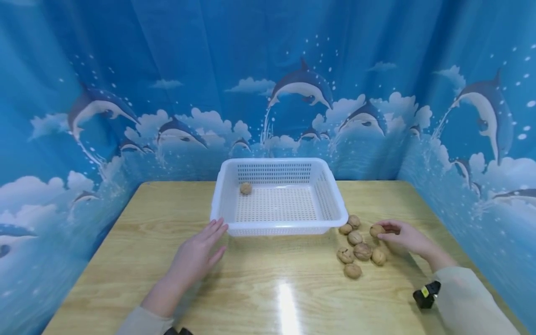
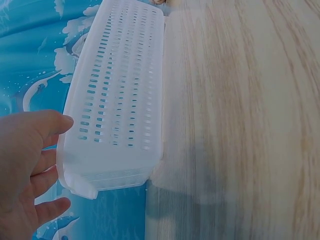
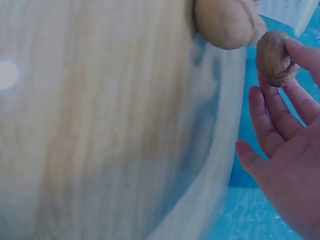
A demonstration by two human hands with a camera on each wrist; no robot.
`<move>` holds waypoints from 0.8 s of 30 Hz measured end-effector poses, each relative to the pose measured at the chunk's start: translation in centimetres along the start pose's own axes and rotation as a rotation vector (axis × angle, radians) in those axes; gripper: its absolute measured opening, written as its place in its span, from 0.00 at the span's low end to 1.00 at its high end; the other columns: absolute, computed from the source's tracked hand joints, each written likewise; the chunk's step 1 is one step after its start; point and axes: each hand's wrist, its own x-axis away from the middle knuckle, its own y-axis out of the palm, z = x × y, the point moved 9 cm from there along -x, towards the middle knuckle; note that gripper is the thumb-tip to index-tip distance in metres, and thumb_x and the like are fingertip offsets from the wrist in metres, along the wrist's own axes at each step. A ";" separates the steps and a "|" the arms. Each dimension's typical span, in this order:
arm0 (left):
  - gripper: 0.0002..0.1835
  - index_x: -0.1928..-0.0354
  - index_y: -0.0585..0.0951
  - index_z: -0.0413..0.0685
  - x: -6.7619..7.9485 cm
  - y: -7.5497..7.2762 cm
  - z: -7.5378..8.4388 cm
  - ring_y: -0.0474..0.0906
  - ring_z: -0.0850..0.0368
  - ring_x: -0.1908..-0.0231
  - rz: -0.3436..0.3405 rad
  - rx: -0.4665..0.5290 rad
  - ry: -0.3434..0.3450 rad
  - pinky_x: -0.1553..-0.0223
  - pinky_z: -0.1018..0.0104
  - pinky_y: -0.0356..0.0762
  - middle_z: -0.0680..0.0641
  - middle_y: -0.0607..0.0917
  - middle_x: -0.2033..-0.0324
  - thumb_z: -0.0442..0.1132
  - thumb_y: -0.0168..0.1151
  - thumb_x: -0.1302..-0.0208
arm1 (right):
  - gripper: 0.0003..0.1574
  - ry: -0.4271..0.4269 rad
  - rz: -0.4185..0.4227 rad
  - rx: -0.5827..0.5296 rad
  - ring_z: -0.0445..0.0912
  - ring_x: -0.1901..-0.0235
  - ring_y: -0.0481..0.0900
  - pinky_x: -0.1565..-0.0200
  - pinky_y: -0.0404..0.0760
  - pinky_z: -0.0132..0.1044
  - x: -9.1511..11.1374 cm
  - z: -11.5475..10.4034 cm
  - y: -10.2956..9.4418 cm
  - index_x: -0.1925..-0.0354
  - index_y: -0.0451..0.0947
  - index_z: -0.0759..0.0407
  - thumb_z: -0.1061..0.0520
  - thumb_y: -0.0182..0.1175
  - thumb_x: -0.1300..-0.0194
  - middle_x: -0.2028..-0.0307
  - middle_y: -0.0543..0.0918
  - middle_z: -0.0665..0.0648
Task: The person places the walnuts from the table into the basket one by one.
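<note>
My right hand (image 1: 399,237) pinches a walnut (image 1: 377,230) between thumb and fingertips, at the right of the walnut pile; the right wrist view shows this walnut (image 3: 275,59) at the fingertips. Several more walnuts (image 1: 362,251) lie loose on the table beside the basket's front right corner. A white perforated plastic basket (image 1: 289,224) stands at the middle back of the table, with one walnut (image 1: 245,188) inside near its back left. At the basket's front left corner is my left hand (image 1: 197,256), its fingers spread and loosely extended, fingertips right at the rim (image 2: 65,165).
The wooden table (image 1: 259,274) carries the basket and walnuts. A blue curtain (image 1: 234,56) printed with dolphins closes off the back and both sides, right behind the table edge. A black wrist camera (image 1: 426,295) sits at the right sleeve.
</note>
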 end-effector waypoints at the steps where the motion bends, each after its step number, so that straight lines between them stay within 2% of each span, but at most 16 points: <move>1: 0.30 0.43 0.75 0.39 0.0 0.0 0.0 0.73 0.43 0.44 -0.001 0.000 -0.001 0.51 0.47 0.77 0.39 0.74 0.42 0.39 0.71 0.49 | 0.34 0.003 0.003 -0.007 0.64 0.46 0.70 0.50 0.77 0.49 0.1 -0.1 -0.2 0.40 0.66 0.70 0.48 0.58 0.35 0.46 0.73 0.70; 3: 0.30 0.43 0.75 0.39 0.0 0.1 0.0 0.72 0.43 0.44 -0.001 0.001 -0.004 0.50 0.47 0.76 0.39 0.74 0.42 0.39 0.70 0.49 | 0.35 0.003 0.014 -0.021 0.65 0.45 0.69 0.48 0.76 0.53 0.1 -0.3 -0.5 0.39 0.65 0.69 0.48 0.57 0.35 0.44 0.72 0.71; 5: 0.30 0.43 0.75 0.39 0.1 0.1 -0.1 0.72 0.43 0.44 0.001 0.000 -0.002 0.50 0.47 0.76 0.39 0.74 0.42 0.40 0.70 0.49 | 0.35 0.012 0.020 -0.034 0.64 0.44 0.68 0.49 0.76 0.52 0.1 -0.6 -0.7 0.38 0.65 0.68 0.47 0.57 0.34 0.44 0.71 0.70; 11: 0.30 0.43 0.75 0.39 0.1 0.1 0.0 0.73 0.42 0.45 0.013 0.004 0.012 0.51 0.47 0.76 0.38 0.74 0.43 0.40 0.70 0.49 | 0.33 0.000 0.057 -0.085 0.58 0.47 0.72 0.55 0.78 0.31 0.3 -2.3 -1.3 0.39 0.64 0.70 0.50 0.57 0.34 0.46 0.73 0.71; 14: 0.30 0.43 0.75 0.39 0.1 0.2 -0.1 0.73 0.42 0.45 0.012 0.004 0.010 0.51 0.47 0.76 0.38 0.74 0.43 0.39 0.70 0.49 | 0.32 -0.013 0.082 -0.076 0.57 0.47 0.72 0.56 0.77 0.27 0.2 -3.3 -1.8 0.39 0.65 0.69 0.51 0.56 0.33 0.46 0.73 0.70; 16: 0.30 0.43 0.75 0.39 0.0 0.1 -0.2 0.73 0.42 0.45 0.013 0.004 0.007 0.51 0.47 0.76 0.38 0.74 0.43 0.40 0.70 0.49 | 0.32 -0.023 0.085 -0.073 0.62 0.46 0.70 0.55 0.77 0.29 0.1 -3.9 -1.8 0.39 0.64 0.69 0.50 0.56 0.33 0.45 0.73 0.70; 18: 0.30 0.43 0.75 0.39 -0.1 0.0 -0.2 0.73 0.42 0.45 0.017 0.005 0.006 0.51 0.46 0.77 0.38 0.74 0.43 0.39 0.70 0.49 | 0.32 -0.031 0.092 -0.066 0.61 0.46 0.70 0.53 0.77 0.31 0.0 -4.6 -1.8 0.39 0.65 0.68 0.49 0.56 0.33 0.45 0.73 0.69; 24: 0.29 0.43 0.75 0.39 0.0 0.2 -0.2 0.73 0.42 0.45 0.019 0.013 0.005 0.51 0.46 0.76 0.39 0.74 0.43 0.39 0.70 0.48 | 0.32 -0.046 0.082 -0.056 0.62 0.46 0.71 0.47 0.76 0.50 -0.2 -5.8 -1.3 0.39 0.66 0.67 0.48 0.56 0.34 0.46 0.74 0.68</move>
